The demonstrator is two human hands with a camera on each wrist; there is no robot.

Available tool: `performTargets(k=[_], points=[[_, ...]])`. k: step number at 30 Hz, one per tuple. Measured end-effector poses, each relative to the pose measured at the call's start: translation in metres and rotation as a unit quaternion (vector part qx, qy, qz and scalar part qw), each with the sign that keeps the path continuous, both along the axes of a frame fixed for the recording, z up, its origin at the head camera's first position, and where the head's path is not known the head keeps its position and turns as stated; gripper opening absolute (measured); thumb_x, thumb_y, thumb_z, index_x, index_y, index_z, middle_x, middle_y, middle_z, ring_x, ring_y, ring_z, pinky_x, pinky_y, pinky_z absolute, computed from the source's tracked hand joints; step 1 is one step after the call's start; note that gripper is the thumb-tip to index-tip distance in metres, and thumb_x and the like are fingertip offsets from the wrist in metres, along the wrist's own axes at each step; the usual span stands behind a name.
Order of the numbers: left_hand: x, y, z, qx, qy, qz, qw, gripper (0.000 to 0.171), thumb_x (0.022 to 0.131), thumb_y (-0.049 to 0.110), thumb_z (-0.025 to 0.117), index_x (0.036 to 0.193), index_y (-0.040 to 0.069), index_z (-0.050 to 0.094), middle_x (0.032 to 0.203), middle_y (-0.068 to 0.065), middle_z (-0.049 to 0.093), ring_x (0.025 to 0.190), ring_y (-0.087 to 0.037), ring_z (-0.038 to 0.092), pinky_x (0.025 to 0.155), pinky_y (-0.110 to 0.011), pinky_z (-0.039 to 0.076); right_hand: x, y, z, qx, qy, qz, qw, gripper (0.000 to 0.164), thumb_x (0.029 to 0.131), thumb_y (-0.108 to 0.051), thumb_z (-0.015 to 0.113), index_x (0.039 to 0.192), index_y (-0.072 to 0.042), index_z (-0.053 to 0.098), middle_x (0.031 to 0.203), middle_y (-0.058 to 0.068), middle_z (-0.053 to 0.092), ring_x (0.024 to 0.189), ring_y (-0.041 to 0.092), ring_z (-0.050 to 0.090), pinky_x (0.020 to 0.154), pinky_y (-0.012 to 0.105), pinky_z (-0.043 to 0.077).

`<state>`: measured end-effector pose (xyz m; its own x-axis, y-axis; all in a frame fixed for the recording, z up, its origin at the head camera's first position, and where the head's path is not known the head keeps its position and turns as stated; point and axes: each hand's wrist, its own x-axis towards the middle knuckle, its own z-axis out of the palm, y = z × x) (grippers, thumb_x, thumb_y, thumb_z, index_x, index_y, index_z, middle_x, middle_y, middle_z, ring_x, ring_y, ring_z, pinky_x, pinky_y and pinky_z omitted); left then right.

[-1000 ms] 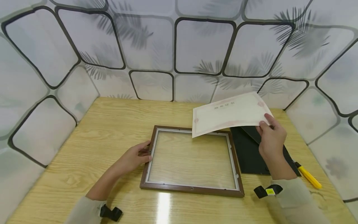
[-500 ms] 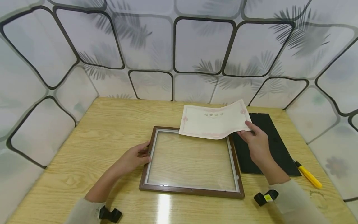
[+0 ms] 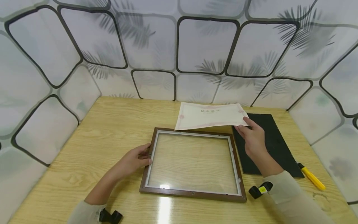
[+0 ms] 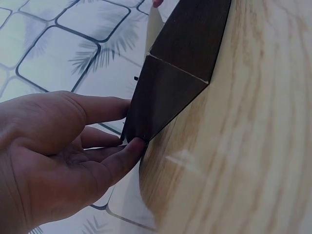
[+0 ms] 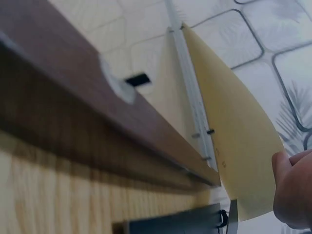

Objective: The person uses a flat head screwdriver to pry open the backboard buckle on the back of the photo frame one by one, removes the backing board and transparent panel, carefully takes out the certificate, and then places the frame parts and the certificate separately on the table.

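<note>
A brown picture frame (image 3: 193, 193) with a pale inner lip and a clear pane lies on the wooden table. At its left side, my left hand (image 3: 132, 161) grips the rail between thumb and fingers; the left wrist view shows the thumb and fingertips (image 4: 134, 144) at the frame's dark corner. With my right hand (image 3: 255, 138) I pinch the lower right corner of a cream paper certificate (image 3: 209, 117) with pink edging and a printed heading. The sheet hangs tilted over the frame's far rail, its lower left corner overlapping that rail. Its plain back (image 5: 239, 131) shows in the right wrist view.
A black backing board (image 3: 277, 146) lies right of the frame, partly under my right forearm. Beside it rests a yellow-handled tool (image 3: 313, 179). Patterned walls (image 3: 207, 46) close off the back and both sides of the table (image 3: 84, 140).
My right hand has carried the certificate leftward, and its left end has swung back from over the pane to the far rail. My left hand keeps its grip on the frame.
</note>
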<state>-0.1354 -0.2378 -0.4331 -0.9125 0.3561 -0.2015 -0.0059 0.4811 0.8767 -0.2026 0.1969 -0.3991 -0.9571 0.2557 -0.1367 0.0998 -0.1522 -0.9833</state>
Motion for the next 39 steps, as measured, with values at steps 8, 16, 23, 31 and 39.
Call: performTargets(k=[8, 16, 23, 31, 39], points=[[0.0, 0.0, -0.001, -0.003, 0.004, 0.0, 1.0, 0.07, 0.1, 0.019, 0.064, 0.157, -0.001, 0.029, 0.15, -0.026, 0.046, 0.131, -0.039, 0.052, 0.104, -0.051, 0.048, -0.006, -0.022, -0.005, 0.09, -0.018, 0.055, 0.994, 0.061, 0.103, -0.003, 0.05, 0.16, -0.008, 0.028, 0.167, 0.016, 0.014, 0.101, -0.004, 0.063, 0.093, 0.014, 0.051], [0.0, 0.002, 0.0, -0.003, 0.007, -0.001, 1.0, 0.07, 0.099, 0.019, 0.064, 0.157, -0.001, 0.03, 0.15, -0.026, 0.046, 0.13, -0.04, 0.052, 0.104, -0.051, 0.048, -0.013, -0.033, -0.012, 0.119, -0.044, 0.095, 0.987, 0.061, 0.104, -0.006, 0.05, 0.16, -0.008, 0.027, 0.167, 0.014, 0.019, 0.121, 0.011, 0.061, 0.113, 0.034, 0.042], [0.0, 0.002, 0.002, -0.008, 0.007, 0.0, 0.9999, 0.07, 0.099, 0.018, 0.065, 0.157, -0.001, 0.03, 0.15, -0.026, 0.046, 0.131, -0.04, 0.052, 0.104, -0.052, 0.048, -0.02, -0.04, -0.019, 0.176, -0.058, 0.105, 0.977, 0.061, 0.102, -0.011, 0.054, 0.159, -0.011, 0.032, 0.152, 0.018, 0.047, 0.128, 0.026, 0.058, 0.072, 0.018, 0.047], [0.009, 0.001, 0.004, -0.014, 0.0, 0.008, 0.9999, 0.071, 0.099, 0.018, 0.066, 0.157, -0.001, 0.031, 0.151, -0.025, 0.045, 0.132, -0.04, 0.051, 0.105, -0.051, 0.048, -0.021, -0.045, -0.022, 0.218, -0.056, 0.134, 0.965, 0.059, 0.103, -0.012, 0.054, 0.158, -0.009, 0.033, 0.142, 0.022, 0.055, 0.124, 0.031, 0.06, 0.068, 0.028, 0.042], [0.018, 0.002, 0.005, -0.011, -0.009, 0.016, 0.9998, 0.071, 0.099, 0.017, 0.065, 0.157, -0.002, 0.029, 0.153, -0.025, 0.043, 0.131, -0.04, 0.052, 0.105, -0.049, 0.049, -0.023, -0.039, -0.026, 0.299, -0.058, 0.167, 0.938, 0.056, 0.103, -0.016, 0.056, 0.155, -0.003, 0.038, 0.162, 0.019, 0.032, 0.122, 0.034, 0.055, 0.099, 0.045, 0.049]])
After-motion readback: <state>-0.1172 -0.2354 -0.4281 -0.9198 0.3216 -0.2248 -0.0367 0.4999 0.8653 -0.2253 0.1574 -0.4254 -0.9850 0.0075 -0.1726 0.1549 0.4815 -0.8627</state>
